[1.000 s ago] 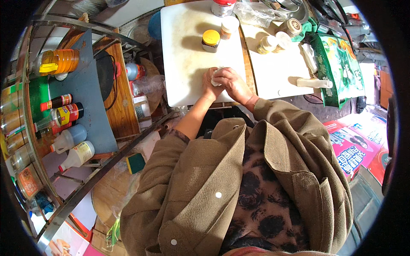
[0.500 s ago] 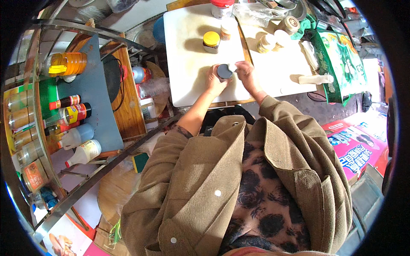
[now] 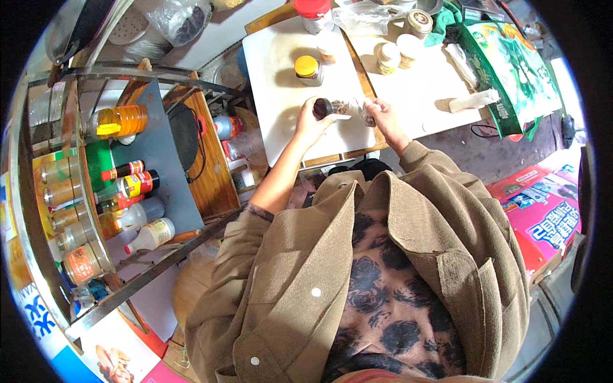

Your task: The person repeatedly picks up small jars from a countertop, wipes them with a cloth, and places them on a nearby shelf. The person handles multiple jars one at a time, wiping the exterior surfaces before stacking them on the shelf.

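Note:
My left hand [image 3: 311,126] is closed around a small clear jar with a dark lid [image 3: 322,108]. The jar lies tilted on its side, lid to the left, its clear body pointing right with dark contents inside. Close to the jar's right end, my right hand [image 3: 385,120] pinches a small pale crumpled piece [image 3: 368,115]; its material is unclear. Both hands are over the near part of a white board [image 3: 271,76]. Beyond them stand a yellow-lidded jar [image 3: 308,70], a small white-topped jar [image 3: 327,53] and a red-lidded tub [image 3: 315,18].
To the right are pale-lidded jars [image 3: 388,59], a white wrapped bundle [image 3: 474,100] and a green bag [image 3: 511,70]. A metal rack [image 3: 153,271] on the left holds several bottles and jars. Bright pink boxes [image 3: 543,220] are at the lower right.
The jar has gone from upright to tilted on its side, its dark lid turned left. My right hand has moved slightly right and nearer, away from the lid. The view has shifted a little.

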